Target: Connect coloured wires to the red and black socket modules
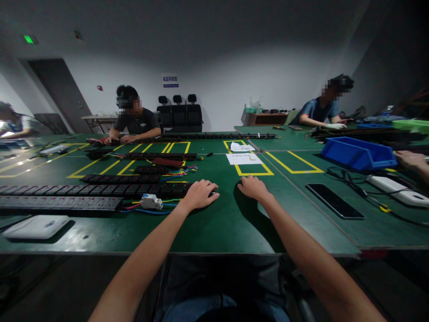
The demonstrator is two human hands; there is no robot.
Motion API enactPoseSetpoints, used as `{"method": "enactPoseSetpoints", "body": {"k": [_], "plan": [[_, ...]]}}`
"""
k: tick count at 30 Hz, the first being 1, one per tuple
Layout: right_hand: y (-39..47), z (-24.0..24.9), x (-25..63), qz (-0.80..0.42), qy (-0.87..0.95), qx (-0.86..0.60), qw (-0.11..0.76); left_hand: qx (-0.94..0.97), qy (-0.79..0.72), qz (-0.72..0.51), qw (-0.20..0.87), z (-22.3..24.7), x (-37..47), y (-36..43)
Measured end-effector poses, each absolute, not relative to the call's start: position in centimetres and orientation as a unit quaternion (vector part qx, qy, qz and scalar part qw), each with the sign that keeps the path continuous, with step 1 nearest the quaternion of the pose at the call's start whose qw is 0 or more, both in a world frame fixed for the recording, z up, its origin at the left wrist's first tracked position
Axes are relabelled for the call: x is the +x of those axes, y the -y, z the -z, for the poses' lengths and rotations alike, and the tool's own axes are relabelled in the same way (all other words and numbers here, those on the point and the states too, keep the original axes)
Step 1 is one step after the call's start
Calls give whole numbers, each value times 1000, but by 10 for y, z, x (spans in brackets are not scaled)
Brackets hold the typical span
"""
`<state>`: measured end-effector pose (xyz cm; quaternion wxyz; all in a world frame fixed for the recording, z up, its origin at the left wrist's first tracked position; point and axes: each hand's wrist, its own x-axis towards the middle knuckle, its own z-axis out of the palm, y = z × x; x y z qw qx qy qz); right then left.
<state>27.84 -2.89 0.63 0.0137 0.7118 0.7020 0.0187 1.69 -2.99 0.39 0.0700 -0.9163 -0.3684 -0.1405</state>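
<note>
Left grip (200,195): fingers bent over a dark piece (213,193) at the right end of the black strip (100,190); cannot tell how tightly closed. Right grip (254,188): loosely bent, low over the tabletop (217,228); underside hidden, contents cannot be told. Step, my judgement: handling the strip's end; shifting it would call for a firm hold there. Left of my forearm: breaker (151,201), grey strip (73,204). Beyond the right grip: paper (241,159). Rightward: phone (335,201), blue bin (360,154).
</note>
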Motion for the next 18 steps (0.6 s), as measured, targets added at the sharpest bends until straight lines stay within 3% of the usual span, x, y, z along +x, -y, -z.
{"method": "enactPoseSetpoints", "body": {"k": [18], "plan": [[29, -7, 278, -4, -699, 715, 17, -917, 368, 140, 64, -4, 17, 29]]}}
